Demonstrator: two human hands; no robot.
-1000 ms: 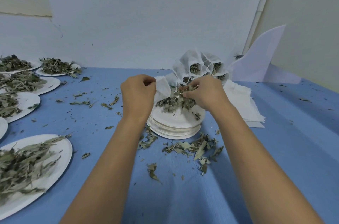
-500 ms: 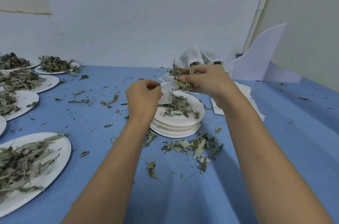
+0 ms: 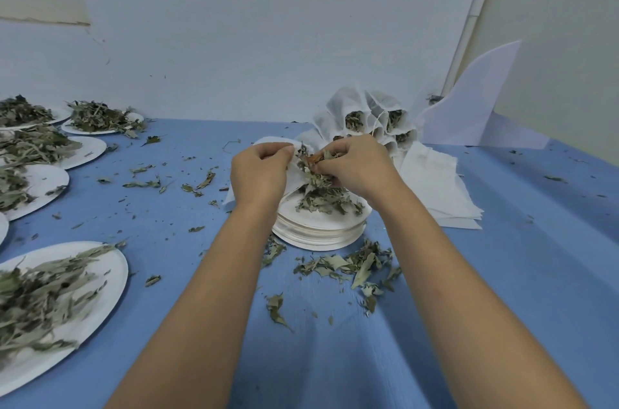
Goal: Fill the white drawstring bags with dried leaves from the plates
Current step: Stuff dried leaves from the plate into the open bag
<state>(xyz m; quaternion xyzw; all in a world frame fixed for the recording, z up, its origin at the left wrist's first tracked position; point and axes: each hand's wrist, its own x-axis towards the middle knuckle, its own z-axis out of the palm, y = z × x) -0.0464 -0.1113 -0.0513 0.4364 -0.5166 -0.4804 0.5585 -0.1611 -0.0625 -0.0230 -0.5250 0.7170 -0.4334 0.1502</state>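
My left hand (image 3: 259, 174) grips the rim of a white drawstring bag (image 3: 271, 142) above a stack of white plates (image 3: 318, 234). A clump of dried leaves (image 3: 315, 171) sits at the bag's mouth, pinched by the fingers of my right hand (image 3: 356, 167). More dried leaves (image 3: 326, 201) lie on the top plate under both hands. Filled white bags (image 3: 365, 117) stand bunched behind my right hand.
Several plates of dried leaves (image 3: 50, 301) line the left side of the blue table (image 3: 502, 274). Flat unfilled bags (image 3: 435, 187) are piled to the right of the stack. Loose leaves (image 3: 351, 266) litter the cloth in front. A white sheet (image 3: 469, 107) leans at the back right.
My right hand lifted a clump of leaves off the plate, then came down to the bag's mouth. My left hand stayed on the bag and rose a little.
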